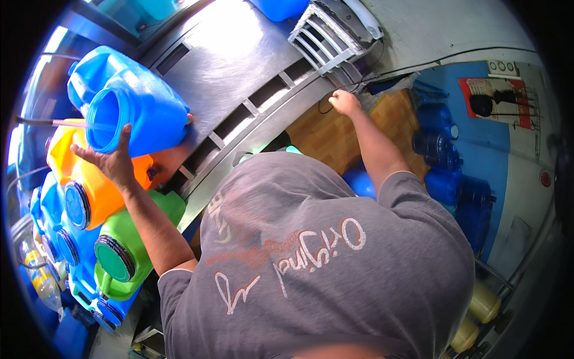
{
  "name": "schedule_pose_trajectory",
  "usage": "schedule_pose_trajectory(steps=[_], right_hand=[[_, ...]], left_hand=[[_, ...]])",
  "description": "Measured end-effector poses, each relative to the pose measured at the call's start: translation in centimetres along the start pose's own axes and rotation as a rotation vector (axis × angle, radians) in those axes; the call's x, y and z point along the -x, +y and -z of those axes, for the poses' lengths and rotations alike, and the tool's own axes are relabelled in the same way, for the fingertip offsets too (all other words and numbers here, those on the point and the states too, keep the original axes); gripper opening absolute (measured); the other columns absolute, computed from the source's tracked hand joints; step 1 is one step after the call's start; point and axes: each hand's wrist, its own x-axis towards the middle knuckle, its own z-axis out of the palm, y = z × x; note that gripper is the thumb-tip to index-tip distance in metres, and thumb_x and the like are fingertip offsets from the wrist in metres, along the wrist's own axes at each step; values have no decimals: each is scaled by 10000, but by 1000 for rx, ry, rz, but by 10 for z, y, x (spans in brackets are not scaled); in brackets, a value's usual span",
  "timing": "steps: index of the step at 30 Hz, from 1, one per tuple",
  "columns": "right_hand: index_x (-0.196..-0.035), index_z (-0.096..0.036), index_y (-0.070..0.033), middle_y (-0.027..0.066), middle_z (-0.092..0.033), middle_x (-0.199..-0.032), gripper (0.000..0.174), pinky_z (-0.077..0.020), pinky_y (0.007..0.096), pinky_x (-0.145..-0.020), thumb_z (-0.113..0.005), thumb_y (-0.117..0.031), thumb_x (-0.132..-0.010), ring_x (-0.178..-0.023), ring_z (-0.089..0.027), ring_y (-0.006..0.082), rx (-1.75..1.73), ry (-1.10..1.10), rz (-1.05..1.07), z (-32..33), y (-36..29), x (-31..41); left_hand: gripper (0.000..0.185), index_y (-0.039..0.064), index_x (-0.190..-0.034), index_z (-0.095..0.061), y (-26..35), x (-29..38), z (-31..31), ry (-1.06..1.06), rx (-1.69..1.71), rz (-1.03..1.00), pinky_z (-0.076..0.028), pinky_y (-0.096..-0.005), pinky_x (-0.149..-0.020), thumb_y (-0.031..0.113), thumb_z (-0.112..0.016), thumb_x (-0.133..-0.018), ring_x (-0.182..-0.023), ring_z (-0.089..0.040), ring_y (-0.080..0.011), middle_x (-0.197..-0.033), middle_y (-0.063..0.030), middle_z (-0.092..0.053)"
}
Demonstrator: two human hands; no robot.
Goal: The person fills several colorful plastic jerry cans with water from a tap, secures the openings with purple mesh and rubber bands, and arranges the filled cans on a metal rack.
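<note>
A large blue plastic jug (152,103) lies tilted at the left, its wide mouth uncapped and facing left. My left hand (110,159) cups the neck's lower rim, thumb up its near side and fingers spread below. From a dark tube (33,121) at the far left, a pale stream or clear tube end reaches into the mouth; which one, I cannot tell. My right hand (345,102) is closed beside the steel counter's edge, near a thin black cable (358,83); nothing shows in its fingers. An orange capped jug (101,197) lies under the blue one.
A green jug (139,229) and several blue jugs (67,242) are stacked at lower left, beside a clear plastic bottle (42,278). The steel counter (215,76) has slots along its edge. A white slatted frame (325,45) stands at its right end. Blue water bottles (437,148) line the right wall.
</note>
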Motion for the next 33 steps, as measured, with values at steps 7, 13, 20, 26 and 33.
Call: schedule_pose_trajectory(steps=[7,13,20,26,33], right_hand=[[-1043,-680,18,193,-719,-1050,420,-536,458,-856,-618,-377,-916,-1030,-668,377,51,-394,-336,36,90,-46],[-1189,-672,-95,207,-649,-1256,366,-498,480,-952,-554,-360,-965,-1148,-609,400,47,114,-52,56,123,-85],[-1262,-663,-173,156,-666,-1263,381,-489,472,-983,-625,-330,-918,-1180,-606,381,-151,233,228,60,98,-105],[-1200,-702,-191,87,-678,-1244,403,-461,522,-990,-725,-375,-843,-1211,-595,318,181,372,204,60,83,-103],[-1013,-762,-260,61,-721,-1080,277,-433,568,-957,-752,-382,-763,-1074,-636,326,152,510,268,16,97,-137]], left_hand=[[1290,28,-1577,-22,-5,-1,2,-10,28,27,-336,-470,-1182,275,-937,-702,-1410,-405,-366,-1523,-248,-357],[1284,2,-1574,9,-4,3,-4,68,-163,65,-337,-466,-1185,297,-917,-735,-1407,-400,-371,-1533,-257,-325],[1308,-33,-1551,18,-10,50,-23,103,-3,90,-324,-487,-1183,338,-927,-726,-1382,-390,-366,-1519,-256,-307],[1343,-78,-1560,-28,-32,117,-42,101,-262,264,-211,-476,-1227,467,-912,-709,-1447,-278,-345,-1590,-235,-189],[1302,-102,-1554,-136,-39,169,-46,-79,-348,200,-206,-466,-1224,544,-885,-708,-1478,-258,-378,-1572,-294,-263]])
